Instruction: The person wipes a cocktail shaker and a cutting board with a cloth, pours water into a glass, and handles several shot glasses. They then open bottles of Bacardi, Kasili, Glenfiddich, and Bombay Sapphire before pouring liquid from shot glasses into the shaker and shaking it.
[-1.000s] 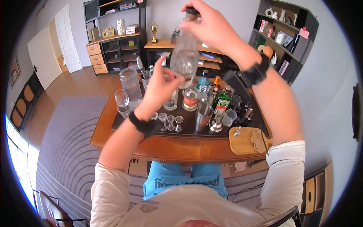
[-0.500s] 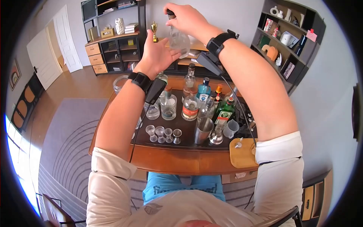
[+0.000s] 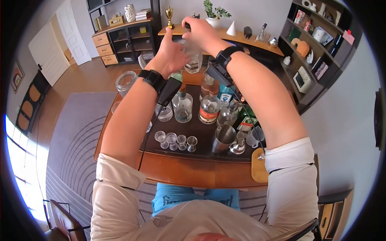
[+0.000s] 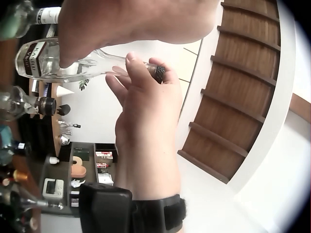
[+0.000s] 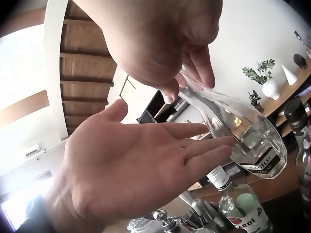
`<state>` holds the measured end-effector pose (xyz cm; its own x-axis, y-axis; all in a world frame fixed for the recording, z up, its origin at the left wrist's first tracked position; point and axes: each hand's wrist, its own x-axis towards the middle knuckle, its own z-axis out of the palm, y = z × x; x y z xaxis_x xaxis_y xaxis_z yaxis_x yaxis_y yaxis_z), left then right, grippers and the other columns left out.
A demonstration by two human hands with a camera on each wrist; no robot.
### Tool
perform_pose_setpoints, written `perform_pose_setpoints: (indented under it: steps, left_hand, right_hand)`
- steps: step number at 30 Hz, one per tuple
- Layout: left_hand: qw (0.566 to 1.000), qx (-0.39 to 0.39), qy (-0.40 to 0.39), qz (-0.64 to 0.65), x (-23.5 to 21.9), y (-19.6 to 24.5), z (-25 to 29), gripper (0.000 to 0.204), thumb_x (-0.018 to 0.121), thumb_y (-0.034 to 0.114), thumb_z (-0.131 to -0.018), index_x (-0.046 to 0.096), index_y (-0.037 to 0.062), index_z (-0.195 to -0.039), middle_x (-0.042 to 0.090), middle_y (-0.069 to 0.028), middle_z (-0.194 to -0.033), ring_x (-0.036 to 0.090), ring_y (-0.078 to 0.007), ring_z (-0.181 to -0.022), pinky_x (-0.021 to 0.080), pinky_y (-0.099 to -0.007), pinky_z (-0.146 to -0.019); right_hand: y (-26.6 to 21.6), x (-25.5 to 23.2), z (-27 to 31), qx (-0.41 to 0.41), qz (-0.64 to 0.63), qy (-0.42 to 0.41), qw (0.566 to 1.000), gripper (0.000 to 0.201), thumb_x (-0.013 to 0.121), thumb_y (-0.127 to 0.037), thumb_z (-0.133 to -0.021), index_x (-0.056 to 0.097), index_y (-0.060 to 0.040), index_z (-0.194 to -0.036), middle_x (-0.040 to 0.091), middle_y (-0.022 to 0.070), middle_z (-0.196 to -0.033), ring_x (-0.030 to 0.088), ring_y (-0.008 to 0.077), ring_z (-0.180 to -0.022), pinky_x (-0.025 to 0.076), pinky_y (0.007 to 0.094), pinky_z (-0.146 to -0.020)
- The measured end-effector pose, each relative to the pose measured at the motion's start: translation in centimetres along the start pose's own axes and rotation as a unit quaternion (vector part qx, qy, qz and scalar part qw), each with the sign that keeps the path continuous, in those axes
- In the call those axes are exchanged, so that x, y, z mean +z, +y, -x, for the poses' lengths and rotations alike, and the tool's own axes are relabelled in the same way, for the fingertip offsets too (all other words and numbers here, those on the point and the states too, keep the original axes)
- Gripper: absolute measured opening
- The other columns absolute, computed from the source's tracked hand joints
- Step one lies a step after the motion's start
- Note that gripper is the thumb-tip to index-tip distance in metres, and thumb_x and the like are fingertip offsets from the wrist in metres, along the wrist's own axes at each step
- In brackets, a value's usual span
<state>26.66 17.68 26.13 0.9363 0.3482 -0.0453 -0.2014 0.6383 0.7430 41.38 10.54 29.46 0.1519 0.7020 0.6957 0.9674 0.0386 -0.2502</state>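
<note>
A clear glass bottle [image 3: 194, 63] with a dark cap and a dark label near its base is held up over the far side of the table. The right hand [image 3: 202, 37] grips it by the neck, just under the cap. In the right wrist view the bottle [image 5: 260, 145] tilts, base lower than neck. The left hand [image 5: 141, 167] has its palm turned up and its fingers extended, fingertips right at the bottle's side. From the left wrist, the right hand [image 4: 146, 104] shows its thumb and fingers around the neck.
Below the arms, the table [image 3: 189, 170] bears several bottles, including a red-labelled one [image 3: 209, 110]. Nearer are several small jiggers [image 3: 171, 139], a metal shaker cup [image 3: 224, 138] and a wooden board [image 3: 258, 170]. A glass jar [image 3: 126, 80] stands at the left. Shelves line the back wall.
The bottle and both hands have moved left and farther out over the table. The left hand, earlier curled near the bottle's base, has spread its fingers. The head view has turned slightly right.
</note>
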Motion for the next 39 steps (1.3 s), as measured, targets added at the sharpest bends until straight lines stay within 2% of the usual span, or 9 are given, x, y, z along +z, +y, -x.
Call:
perform_pose_setpoints:
  steps: [11, 17, 18, 25, 27, 32, 34, 36, 39]
  left_hand:
    - [0.997, -0.041, 0.055, -0.033, -1.4, -1.9, -2.0, 0.133, 0.024, 0.094, -0.093, -0.007, -0.0139, -0.164, -0.014, -0.0368, -0.172, -0.009, -0.0446, -0.164, 0.003, -0.0497, -0.134]
    - [0.997, -0.058, 0.04, -0.039, -1.9, -2.9, -2.3, 0.137, 0.023, 0.096, -0.092, -0.005, -0.0182, -0.162, -0.012, -0.0349, -0.174, -0.01, -0.0442, -0.164, 0.003, -0.0498, -0.134]
    - [0.996, -0.059, 0.056, -0.031, -1.9, -3.1, -2.2, 0.137, 0.024, 0.096, -0.092, -0.004, -0.0186, -0.162, -0.01, -0.0349, -0.174, -0.008, -0.0443, -0.164, 0.003, -0.0498, -0.134]
    - [0.997, -0.045, 0.046, -0.048, -2.8, -3.9, -2.0, 0.136, 0.029, 0.094, -0.093, -0.009, -0.0162, -0.163, 0.0, -0.036, -0.174, 0.003, -0.0441, -0.165, 0.005, -0.0493, -0.134]
    - [0.995, -0.043, 0.058, -0.065, -2.6, -3.8, -1.5, 0.134, 0.03, 0.093, -0.093, -0.007, -0.0155, -0.163, 0.0, -0.0362, -0.174, 0.004, -0.0431, -0.165, 0.007, -0.0496, -0.133]
    - [0.988, -0.028, 0.126, -0.079, -1.1, -2.9, 1.8, 0.129, 0.032, 0.09, -0.096, -0.002, -0.0142, -0.165, -0.001, -0.0364, -0.174, 0.007, -0.0418, -0.165, 0.012, -0.0491, -0.134]
    - [0.995, 0.036, 0.056, -0.074, -0.1, -2.8, 4.9, 0.122, 0.032, 0.085, -0.1, 0.004, -0.0145, -0.165, 0.001, -0.0368, -0.174, 0.007, -0.0425, -0.165, 0.013, -0.048, -0.134]
    - [0.994, 0.057, 0.035, -0.081, 0.0, -2.6, 7.5, 0.12, 0.032, 0.084, -0.101, 0.006, -0.0153, -0.164, 0.003, -0.037, -0.174, 0.008, -0.0429, -0.165, 0.013, -0.0476, -0.134]
    - [0.99, 0.105, 0.022, -0.092, 0.8, -2.8, 12.2, 0.114, 0.03, 0.079, -0.104, 0.014, -0.0172, -0.163, 0.01, -0.0374, -0.173, 0.014, -0.0423, -0.164, 0.015, -0.0471, -0.134]
  right_hand:
    - [2.9, 4.1, 2.0, 0.134, -0.004, -0.087, 0.987, 0.04, 0.087, -0.015, -0.084, 0.067, -0.0068, -0.118, 0.076, 0.0193, -0.106, 0.074, 0.0394, -0.099, 0.058, 0.0482, -0.083]
    - [4.4, 6.5, 3.2, 0.155, 0.005, -0.101, 0.983, 0.038, 0.087, -0.014, -0.082, 0.07, -0.0059, -0.115, 0.076, 0.0203, -0.113, 0.073, 0.0382, -0.106, 0.059, 0.0464, -0.087]
    - [4.7, 6.8, 3.2, 0.136, 0.012, -0.12, 0.983, 0.04, 0.086, -0.024, -0.081, 0.07, -0.0066, -0.114, 0.074, 0.0185, -0.116, 0.07, 0.0385, -0.112, 0.055, 0.0457, -0.095]
    - [5.2, 8.1, 4.1, 0.133, 0.035, -0.165, 0.977, 0.034, 0.089, -0.025, -0.078, 0.075, -0.0058, -0.102, 0.077, 0.0185, -0.108, 0.073, 0.0378, -0.104, 0.058, 0.0456, -0.089]
    - [4.3, 8.0, 4.7, 0.13, 0.063, -0.155, 0.977, 0.021, 0.089, -0.016, -0.072, 0.078, -0.006, -0.087, 0.077, 0.0202, -0.099, 0.074, 0.0403, -0.097, 0.06, 0.0459, -0.085]
    - [7.6, 11.2, 4.9, 0.068, 0.078, -0.15, 0.983, 0.025, 0.091, -0.015, -0.069, 0.078, -0.0046, -0.087, 0.077, 0.0208, -0.095, 0.074, 0.0408, -0.093, 0.06, 0.0462, -0.082]
    - [7.9, 11.8, 4.8, 0.056, 0.102, -0.158, 0.981, 0.028, 0.093, -0.015, -0.068, 0.078, -0.0043, -0.089, 0.077, 0.0206, -0.094, 0.075, 0.0399, -0.092, 0.06, 0.0459, -0.082]
    - [6.6, 11.5, 5.5, 0.131, 0.041, -0.168, 0.976, 0.035, 0.095, -0.013, -0.065, 0.076, -0.0042, -0.094, 0.076, 0.0196, -0.094, 0.075, 0.0381, -0.092, 0.059, 0.0455, -0.082]
    - [5.5, 10.8, 6.5, 0.153, 0.028, -0.151, 0.976, 0.039, 0.096, -0.011, -0.064, 0.075, -0.0045, -0.096, 0.076, 0.0178, -0.095, 0.074, 0.0365, -0.094, 0.058, 0.0453, -0.084]
